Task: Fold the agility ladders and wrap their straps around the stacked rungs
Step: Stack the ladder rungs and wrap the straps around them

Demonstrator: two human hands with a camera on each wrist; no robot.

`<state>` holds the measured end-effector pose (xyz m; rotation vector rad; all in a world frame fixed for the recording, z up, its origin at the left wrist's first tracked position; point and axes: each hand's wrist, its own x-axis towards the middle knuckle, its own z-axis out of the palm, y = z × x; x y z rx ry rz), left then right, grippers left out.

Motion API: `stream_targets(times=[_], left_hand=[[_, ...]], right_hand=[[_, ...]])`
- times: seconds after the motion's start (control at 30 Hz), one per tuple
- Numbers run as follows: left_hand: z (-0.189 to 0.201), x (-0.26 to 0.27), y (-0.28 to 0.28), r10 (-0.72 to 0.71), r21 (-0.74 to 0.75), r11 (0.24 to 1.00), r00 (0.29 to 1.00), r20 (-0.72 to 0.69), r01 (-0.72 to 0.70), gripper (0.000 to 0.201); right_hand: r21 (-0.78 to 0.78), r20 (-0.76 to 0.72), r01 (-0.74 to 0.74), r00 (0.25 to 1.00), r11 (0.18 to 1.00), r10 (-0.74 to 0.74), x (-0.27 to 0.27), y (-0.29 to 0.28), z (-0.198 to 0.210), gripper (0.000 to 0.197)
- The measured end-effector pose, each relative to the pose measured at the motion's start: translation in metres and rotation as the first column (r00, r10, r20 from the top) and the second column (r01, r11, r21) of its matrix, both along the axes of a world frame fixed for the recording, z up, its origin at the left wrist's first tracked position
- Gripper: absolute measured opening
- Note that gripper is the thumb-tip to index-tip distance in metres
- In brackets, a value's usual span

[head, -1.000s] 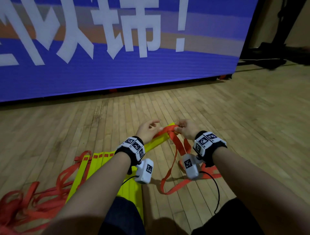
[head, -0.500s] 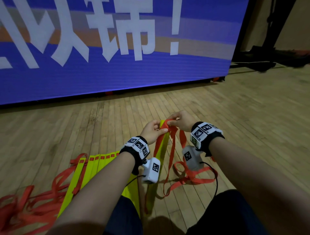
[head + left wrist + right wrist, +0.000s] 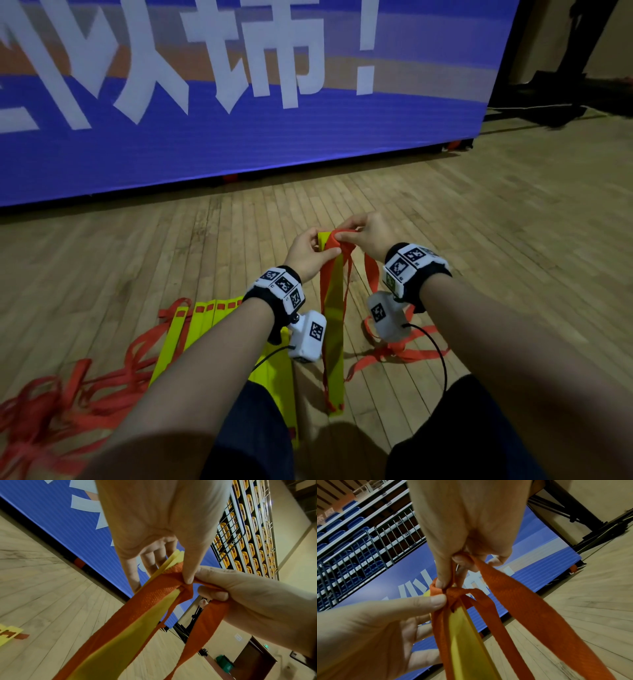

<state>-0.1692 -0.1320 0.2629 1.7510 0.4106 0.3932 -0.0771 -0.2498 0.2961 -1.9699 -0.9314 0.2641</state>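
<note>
A stack of yellow rungs (image 3: 334, 329) stands steeply on its lower end on the wooden floor between my knees. An orange strap (image 3: 333, 241) is looped over its top end. My left hand (image 3: 323, 247) pinches that top end, thumb (image 3: 188, 574) on the strap and fingers (image 3: 152, 559) behind the rungs (image 3: 130, 639). My right hand (image 3: 344, 233) pinches the strap (image 3: 522, 609) at the crossing just beside the left thumb (image 3: 436, 601). Loose strap hangs down from the right hand to the floor (image 3: 397, 353).
A second ladder lies to my left, its yellow rungs (image 3: 205, 315) fanned out and its orange straps (image 3: 51, 411) tangled on the floor. A large blue banner (image 3: 239, 137) stands ahead. Dark stands (image 3: 565, 102) sit at the far right. Open wooden floor (image 3: 513, 240) lies to the right.
Both hands raised the strapped end of the rung stack, so it went from lying low to standing steeply. The loose strap was drawn up with it.
</note>
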Motion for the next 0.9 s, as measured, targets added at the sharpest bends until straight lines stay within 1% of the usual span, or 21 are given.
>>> stream_targets(times=[0.17, 0.3, 0.4, 0.5, 0.57, 0.7, 0.8, 0.87, 0.9], left_hand=[[0.003, -0.004, -0.006, 0.017, 0.062, 0.998, 1.000, -0.009, -0.016, 0.021], [0.003, -0.008, -0.008, 0.023, 0.115, 0.993, 1.000, -0.003, -0.023, 0.018], [0.005, -0.009, -0.008, 0.038, 0.128, 0.991, 0.999, 0.003, -0.038, 0.022], [0.002, -0.008, -0.004, 0.072, 0.112, 0.991, 0.997, -0.003, -0.071, 0.019], [0.001, -0.008, 0.002, 0.094, 0.115, 0.989, 0.996, -0.001, -0.093, 0.021], [-0.005, -0.008, 0.018, 0.103, 0.136, 0.985, 0.994, 0.023, -0.105, 0.023], [-0.007, -0.008, 0.026, 0.072, 0.112, 0.991, 0.996, 0.043, -0.077, 0.024], [-0.006, -0.008, 0.028, 0.031, 0.104, 0.994, 0.999, 0.023, -0.033, 0.027], [-0.005, -0.009, 0.029, -0.004, 0.077, 0.997, 1.000, 0.014, 0.002, 0.029]], right_hand=[[-0.025, 0.015, 0.011, 1.000, 1.000, -0.011, 0.000, -0.002, -0.004, 0.002], [-0.039, 0.030, 0.004, 1.000, 0.999, -0.003, 0.001, -0.004, -0.011, 0.012], [-0.038, 0.013, -0.011, 1.000, 0.999, 0.012, 0.003, -0.003, -0.010, 0.017], [-0.055, -0.006, -0.012, 1.000, 0.998, 0.012, 0.003, 0.003, -0.009, 0.017], [-0.069, -0.006, -0.018, 1.000, 0.997, 0.018, 0.003, 0.009, -0.012, 0.018], [-0.078, -0.040, -0.056, 0.998, 0.995, 0.053, 0.004, 0.018, -0.016, 0.014], [-0.108, -0.033, -0.079, 0.997, 0.991, 0.076, 0.002, 0.019, -0.018, 0.010], [-0.088, -0.022, -0.065, 0.998, 0.994, 0.063, 0.003, 0.021, -0.018, 0.011], [-0.065, -0.019, -0.051, 0.999, 0.997, 0.050, 0.003, 0.022, -0.018, 0.012]])
